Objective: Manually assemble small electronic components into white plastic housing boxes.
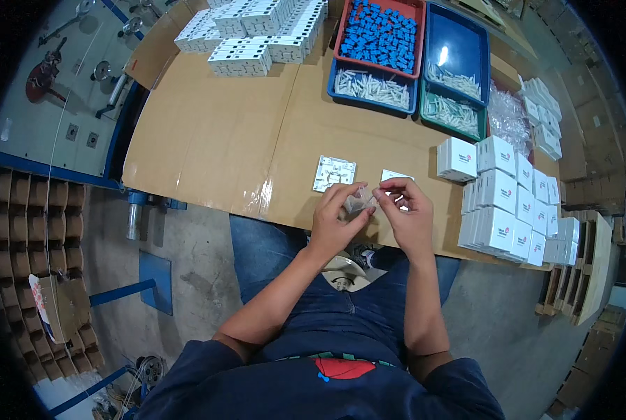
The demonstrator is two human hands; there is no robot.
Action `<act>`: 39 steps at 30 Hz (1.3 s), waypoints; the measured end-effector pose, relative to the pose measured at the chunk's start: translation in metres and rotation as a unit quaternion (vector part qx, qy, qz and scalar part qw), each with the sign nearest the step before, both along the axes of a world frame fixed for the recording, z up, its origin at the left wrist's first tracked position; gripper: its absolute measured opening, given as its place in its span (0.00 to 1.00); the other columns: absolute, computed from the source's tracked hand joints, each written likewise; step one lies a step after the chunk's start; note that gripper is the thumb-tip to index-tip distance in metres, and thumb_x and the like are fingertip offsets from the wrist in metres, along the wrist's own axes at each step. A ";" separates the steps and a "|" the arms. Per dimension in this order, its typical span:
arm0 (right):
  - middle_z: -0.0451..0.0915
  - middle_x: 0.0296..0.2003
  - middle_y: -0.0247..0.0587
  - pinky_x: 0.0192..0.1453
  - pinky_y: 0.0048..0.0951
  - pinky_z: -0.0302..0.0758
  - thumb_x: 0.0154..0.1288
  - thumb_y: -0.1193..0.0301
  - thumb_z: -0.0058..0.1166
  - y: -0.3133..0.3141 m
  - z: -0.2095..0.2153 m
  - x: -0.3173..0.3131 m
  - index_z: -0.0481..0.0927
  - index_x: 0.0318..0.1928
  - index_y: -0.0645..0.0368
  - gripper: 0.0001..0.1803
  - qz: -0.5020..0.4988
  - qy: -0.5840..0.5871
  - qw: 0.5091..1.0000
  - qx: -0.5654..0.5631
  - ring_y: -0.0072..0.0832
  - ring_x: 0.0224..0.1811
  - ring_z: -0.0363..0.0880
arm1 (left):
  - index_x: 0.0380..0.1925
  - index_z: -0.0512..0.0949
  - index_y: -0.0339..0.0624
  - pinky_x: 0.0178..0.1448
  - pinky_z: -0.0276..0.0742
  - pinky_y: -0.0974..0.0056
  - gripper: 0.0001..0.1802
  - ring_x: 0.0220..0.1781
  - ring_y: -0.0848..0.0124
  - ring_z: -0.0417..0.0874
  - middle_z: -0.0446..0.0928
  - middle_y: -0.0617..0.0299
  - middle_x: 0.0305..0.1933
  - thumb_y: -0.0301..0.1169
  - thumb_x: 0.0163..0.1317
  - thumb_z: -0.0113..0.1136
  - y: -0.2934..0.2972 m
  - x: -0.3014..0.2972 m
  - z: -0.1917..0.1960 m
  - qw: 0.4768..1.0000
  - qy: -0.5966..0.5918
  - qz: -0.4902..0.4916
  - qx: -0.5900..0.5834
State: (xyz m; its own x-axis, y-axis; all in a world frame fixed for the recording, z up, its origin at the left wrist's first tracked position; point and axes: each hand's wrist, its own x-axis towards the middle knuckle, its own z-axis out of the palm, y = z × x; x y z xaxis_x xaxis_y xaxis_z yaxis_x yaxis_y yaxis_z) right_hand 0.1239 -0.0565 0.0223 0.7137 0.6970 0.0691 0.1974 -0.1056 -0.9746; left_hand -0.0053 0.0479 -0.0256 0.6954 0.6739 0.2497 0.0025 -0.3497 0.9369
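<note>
Both hands' fingers [358, 192] pinch 1 clear bag [357, 203] between white plate [334, 173] and stacked boxes [498, 203].

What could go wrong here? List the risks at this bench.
1. Both hands, left hand and right hand, pinch a small clear bag at the table edge; anything slipping out would likely fall to the floor.
2. The stacked white boxes stand close to the right forearm at the table's near edge; an elbow swing might topple them.
3. The white plate lies loose just beyond the hands and could be knocked.
</note>
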 end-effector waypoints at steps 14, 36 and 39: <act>0.81 0.43 0.36 0.31 0.22 0.72 0.70 0.72 0.65 -0.028 0.010 -0.013 0.85 0.42 0.63 0.07 0.020 -0.126 0.992 0.022 0.19 0.34 0.78 | 0.58 0.82 0.41 0.55 0.80 0.59 0.27 0.51 0.60 0.83 0.81 0.55 0.48 0.25 0.56 0.73 -0.025 -0.005 0.020 0.998 -0.016 -0.023 0.048; 0.81 0.45 0.34 0.39 0.20 0.73 0.71 0.75 0.61 -0.042 0.000 -0.007 0.87 0.48 0.64 0.09 0.105 -0.006 0.994 0.007 0.19 0.42 0.79 | 0.72 0.72 0.41 0.59 0.78 0.66 0.33 0.55 0.72 0.81 0.80 0.60 0.55 0.21 0.65 0.65 -0.034 -0.019 0.018 0.986 -0.019 -0.095 -0.136; 0.81 0.44 0.34 0.39 0.21 0.74 0.71 0.73 0.62 -0.041 0.004 -0.007 0.87 0.47 0.63 0.08 0.103 -0.008 0.994 0.017 0.20 0.42 0.80 | 0.67 0.74 0.37 0.60 0.78 0.68 0.25 0.56 0.74 0.81 0.80 0.60 0.57 0.22 0.70 0.64 -0.030 -0.015 0.015 0.953 -0.055 -0.105 -0.279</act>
State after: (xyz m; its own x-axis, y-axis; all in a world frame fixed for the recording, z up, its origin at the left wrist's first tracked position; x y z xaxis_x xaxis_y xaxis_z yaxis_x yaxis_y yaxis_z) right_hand 0.1173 -0.0972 0.0263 0.5544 0.8255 0.1059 0.2266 -0.0273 -0.9736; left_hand -0.0199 0.0175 -0.0107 0.8200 0.5717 -0.0277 -0.1220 0.2219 0.9674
